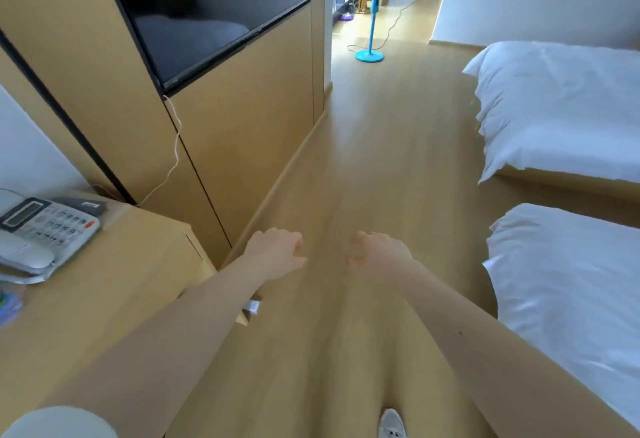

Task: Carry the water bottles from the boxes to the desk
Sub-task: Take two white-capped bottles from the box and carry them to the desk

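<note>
Both arms reach out over the wooden floor (381, 167). The left hand (277, 254) and right hand (377, 254) hang side by side, fingers loosely curled, holding nothing. The bench (114, 281) with its telephone (41, 229) stands at the left. I cannot tell where the water bottles are.

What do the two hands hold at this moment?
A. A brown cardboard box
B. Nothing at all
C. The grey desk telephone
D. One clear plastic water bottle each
B: the left hand and the right hand reach forward above the light wooden floor with loosely curled fingers, and nothing is in either of them.
</note>
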A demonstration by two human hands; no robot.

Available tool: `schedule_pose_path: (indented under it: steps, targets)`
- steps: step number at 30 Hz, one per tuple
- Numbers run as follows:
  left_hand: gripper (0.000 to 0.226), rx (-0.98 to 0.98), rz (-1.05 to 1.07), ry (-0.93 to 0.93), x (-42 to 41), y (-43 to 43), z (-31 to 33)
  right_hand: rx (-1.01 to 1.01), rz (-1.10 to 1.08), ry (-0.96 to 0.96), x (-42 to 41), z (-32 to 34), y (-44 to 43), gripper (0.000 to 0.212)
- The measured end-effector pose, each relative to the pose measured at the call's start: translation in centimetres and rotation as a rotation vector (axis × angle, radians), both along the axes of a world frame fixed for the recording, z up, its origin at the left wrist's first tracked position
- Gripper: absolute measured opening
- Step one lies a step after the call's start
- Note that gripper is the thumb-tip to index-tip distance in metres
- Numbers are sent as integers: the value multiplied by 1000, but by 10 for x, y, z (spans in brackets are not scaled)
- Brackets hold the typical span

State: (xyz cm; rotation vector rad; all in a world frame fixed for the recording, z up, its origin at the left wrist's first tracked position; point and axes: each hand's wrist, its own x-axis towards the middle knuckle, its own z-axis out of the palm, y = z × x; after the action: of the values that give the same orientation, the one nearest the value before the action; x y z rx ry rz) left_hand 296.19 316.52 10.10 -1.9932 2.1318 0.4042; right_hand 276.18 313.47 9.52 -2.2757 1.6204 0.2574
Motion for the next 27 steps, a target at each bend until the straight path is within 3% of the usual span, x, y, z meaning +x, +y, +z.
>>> schedule_pose_path:
  steps: [7, 15, 27]
  targets:
    - [39, 50, -122, -90, -120, -82, -3, 33, -93, -4, -112, -9, -68, 48]
    - [39, 125, -155, -53, -246, -149, -15, 62, -183, -45, -219, -22, -124, 49]
    - [39, 206, -245, -37, -305, -241, -38, 94, -313, -49, -278, -60, -186, 46]
